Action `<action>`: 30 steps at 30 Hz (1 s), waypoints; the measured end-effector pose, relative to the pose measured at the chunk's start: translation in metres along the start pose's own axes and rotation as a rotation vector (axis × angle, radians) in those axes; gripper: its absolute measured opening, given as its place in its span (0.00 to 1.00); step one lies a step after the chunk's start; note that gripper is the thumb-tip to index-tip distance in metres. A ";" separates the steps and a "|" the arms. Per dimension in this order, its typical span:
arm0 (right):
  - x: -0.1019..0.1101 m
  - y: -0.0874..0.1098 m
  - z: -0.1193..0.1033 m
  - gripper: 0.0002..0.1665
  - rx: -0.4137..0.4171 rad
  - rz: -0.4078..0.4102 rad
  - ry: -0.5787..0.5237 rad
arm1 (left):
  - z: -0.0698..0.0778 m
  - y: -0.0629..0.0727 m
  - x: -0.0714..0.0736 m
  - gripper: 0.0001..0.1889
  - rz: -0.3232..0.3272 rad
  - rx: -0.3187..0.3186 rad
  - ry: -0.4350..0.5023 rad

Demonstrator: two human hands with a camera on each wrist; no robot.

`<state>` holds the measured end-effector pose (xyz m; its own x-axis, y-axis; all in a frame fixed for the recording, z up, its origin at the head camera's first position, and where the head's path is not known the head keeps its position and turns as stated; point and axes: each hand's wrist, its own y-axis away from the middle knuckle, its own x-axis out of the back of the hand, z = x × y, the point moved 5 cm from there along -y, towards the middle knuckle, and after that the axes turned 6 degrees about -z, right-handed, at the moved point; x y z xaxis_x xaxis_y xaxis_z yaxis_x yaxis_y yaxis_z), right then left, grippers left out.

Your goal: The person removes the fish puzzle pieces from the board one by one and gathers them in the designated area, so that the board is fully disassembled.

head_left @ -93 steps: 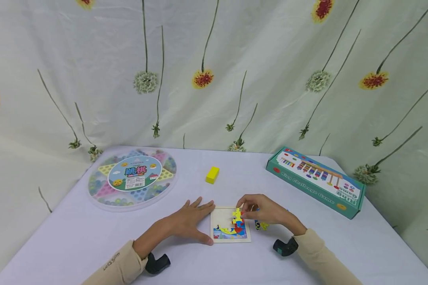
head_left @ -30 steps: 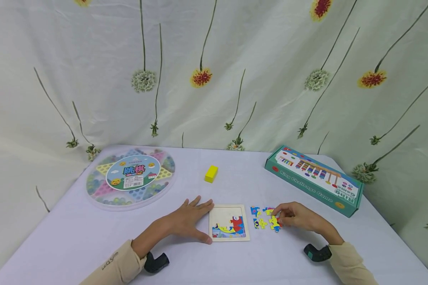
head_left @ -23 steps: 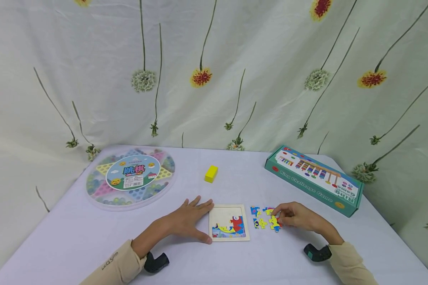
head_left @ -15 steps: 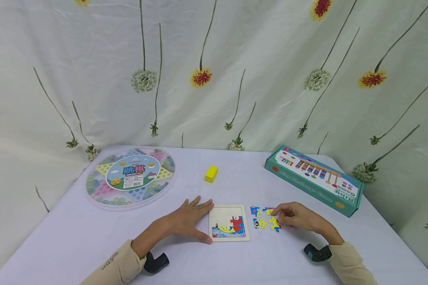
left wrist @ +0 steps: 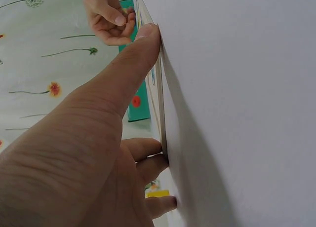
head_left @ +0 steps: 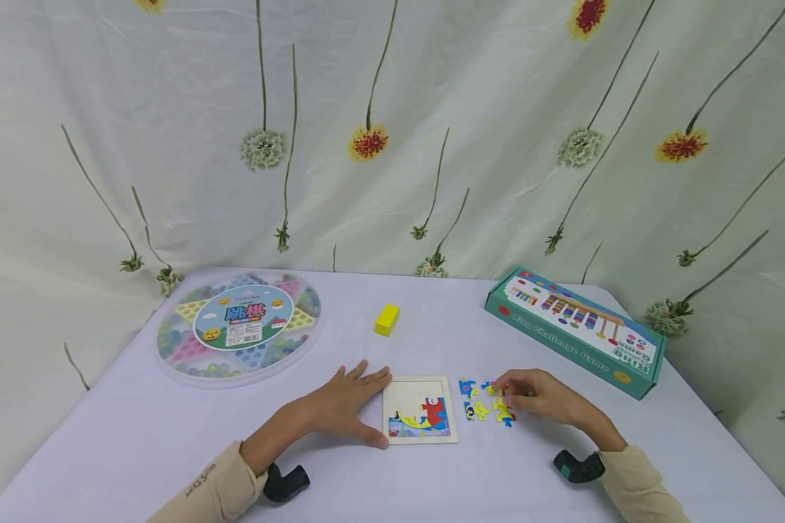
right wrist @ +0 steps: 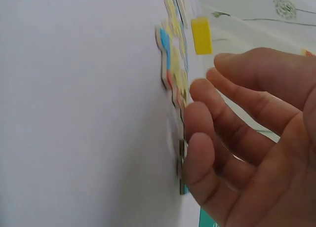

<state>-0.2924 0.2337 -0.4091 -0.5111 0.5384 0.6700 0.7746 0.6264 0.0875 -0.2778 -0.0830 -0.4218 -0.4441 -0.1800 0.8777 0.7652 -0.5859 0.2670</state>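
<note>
Just right of the puzzle tray [head_left: 405,396], my right hand [head_left: 541,396] sits, its grip loosely curled, over loose pieces [head_left: 481,411] on the surface [head_left: 379,483], holding nothing I can see. I'd pinch one by its edges while my left hand [head_left: 343,407], spread wide, steadies the tray. The pieces look thin and knobbed, yellow, blue and red.

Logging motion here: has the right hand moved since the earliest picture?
Yes: judged against the puzzle tray, the right hand moved right, clear of it.
</note>
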 end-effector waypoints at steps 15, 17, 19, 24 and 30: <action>-0.030 -0.032 -0.038 0.28 0.130 0.009 0.014 | 0.002 0.000 0.001 0.55 0.010 -0.024 -0.012; -0.034 -0.038 -0.042 0.29 0.135 -0.015 0.012 | 0.001 0.000 0.001 0.55 0.008 -0.021 -0.015; -0.038 -0.042 -0.046 0.29 0.132 -0.035 0.023 | 0.001 0.000 0.001 0.55 0.006 -0.013 -0.018; -0.046 -0.050 -0.051 0.28 0.103 -0.074 0.039 | -0.001 0.000 0.001 0.55 0.007 -0.009 -0.021; -0.050 -0.056 -0.056 0.27 0.093 -0.089 0.086 | -0.002 -0.001 0.000 0.55 0.006 -0.012 -0.016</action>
<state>-0.2888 0.1399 -0.4063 -0.5395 0.4305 0.7237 0.6874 0.7215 0.0833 -0.2796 -0.0836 -0.4224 -0.4319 -0.1707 0.8856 0.7621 -0.5942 0.2572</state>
